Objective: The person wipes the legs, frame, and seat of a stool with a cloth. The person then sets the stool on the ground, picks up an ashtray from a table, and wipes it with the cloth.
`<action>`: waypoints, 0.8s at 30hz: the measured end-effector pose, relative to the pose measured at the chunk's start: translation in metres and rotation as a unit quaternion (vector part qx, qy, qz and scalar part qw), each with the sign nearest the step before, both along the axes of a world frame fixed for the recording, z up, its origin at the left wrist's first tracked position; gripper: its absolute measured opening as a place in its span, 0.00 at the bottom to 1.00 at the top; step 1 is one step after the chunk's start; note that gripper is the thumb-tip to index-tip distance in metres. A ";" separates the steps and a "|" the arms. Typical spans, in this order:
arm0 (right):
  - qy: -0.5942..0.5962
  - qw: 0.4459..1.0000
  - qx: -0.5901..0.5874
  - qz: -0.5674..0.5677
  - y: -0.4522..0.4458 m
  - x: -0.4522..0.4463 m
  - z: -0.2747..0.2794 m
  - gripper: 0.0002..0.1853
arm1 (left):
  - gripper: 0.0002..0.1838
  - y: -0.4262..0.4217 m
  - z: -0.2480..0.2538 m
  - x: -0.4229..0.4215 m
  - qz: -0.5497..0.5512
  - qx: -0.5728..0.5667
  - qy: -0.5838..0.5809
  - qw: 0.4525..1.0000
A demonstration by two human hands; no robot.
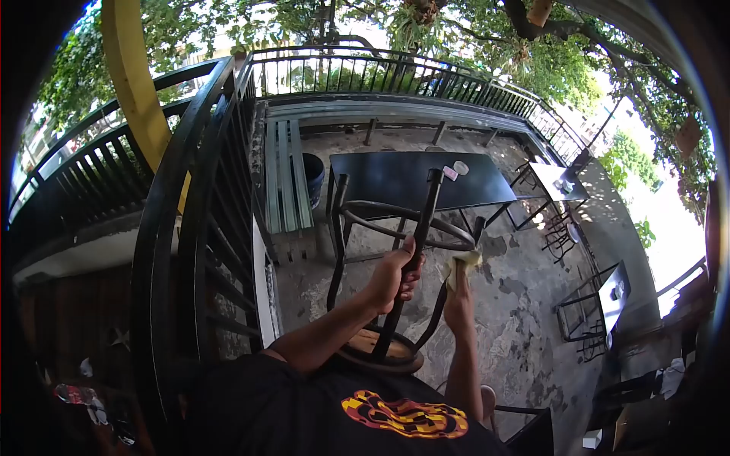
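Observation:
A black metal stool (391,315) is held upside down, with its round wooden seat (384,344) low against my body and its legs pointing up. My left hand (395,275) is wrapped round one leg below the metal ring. In my right hand (458,292) is a pale yellowish cloth (464,264), pressed against another leg near the ring. The palm side of my right hand is hidden.
Beyond the stool stands a black table (418,181) with small items on it. A slatted bench (289,178) and dark bin (313,178) are to its left. Black railing (190,205) runs close on my left. More tables (559,181) stand right.

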State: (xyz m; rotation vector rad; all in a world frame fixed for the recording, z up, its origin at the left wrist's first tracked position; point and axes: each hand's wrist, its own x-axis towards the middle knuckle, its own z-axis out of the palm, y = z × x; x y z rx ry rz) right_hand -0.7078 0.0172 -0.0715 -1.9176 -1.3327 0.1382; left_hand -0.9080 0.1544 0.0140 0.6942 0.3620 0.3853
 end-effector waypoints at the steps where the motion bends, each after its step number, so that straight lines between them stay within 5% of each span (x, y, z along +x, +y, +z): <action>1: 0.019 1.000 -0.003 -0.007 -0.001 -0.010 -0.004 0.37 | 0.32 0.000 0.000 0.000 0.006 0.001 0.005 1.000; 3: 0.028 0.992 -0.119 0.019 -0.018 -0.031 0.010 0.36 | 0.32 -0.001 -0.002 -0.001 0.019 0.003 0.017 1.000; 8: 0.041 0.966 -0.198 0.159 -0.081 -0.061 0.006 0.31 | 0.31 0.007 -0.014 -0.004 0.049 -0.043 0.020 0.998; 11: 0.215 0.882 -0.370 0.198 -0.107 -0.055 0.019 0.26 | 0.32 0.009 -0.014 -0.005 0.048 -0.040 0.024 0.998; 15: 0.263 0.905 -0.311 0.120 -0.112 -0.014 0.031 0.25 | 0.30 0.006 -0.013 -0.004 0.039 -0.056 -0.004 0.998; 17: 0.319 0.947 -0.031 0.015 -0.095 -0.002 0.029 0.28 | 0.30 0.004 -0.008 -0.003 0.034 -0.056 -0.009 0.998; 19: 0.254 0.960 0.099 -0.057 -0.064 -0.005 0.050 0.31 | 0.30 -0.001 -0.003 -0.003 0.020 -0.043 -0.007 0.999; 24: 0.185 0.982 0.022 -0.027 -0.018 -0.005 -0.002 0.34 | 0.31 -0.006 0.001 -0.002 0.000 -0.012 -0.010 1.000</action>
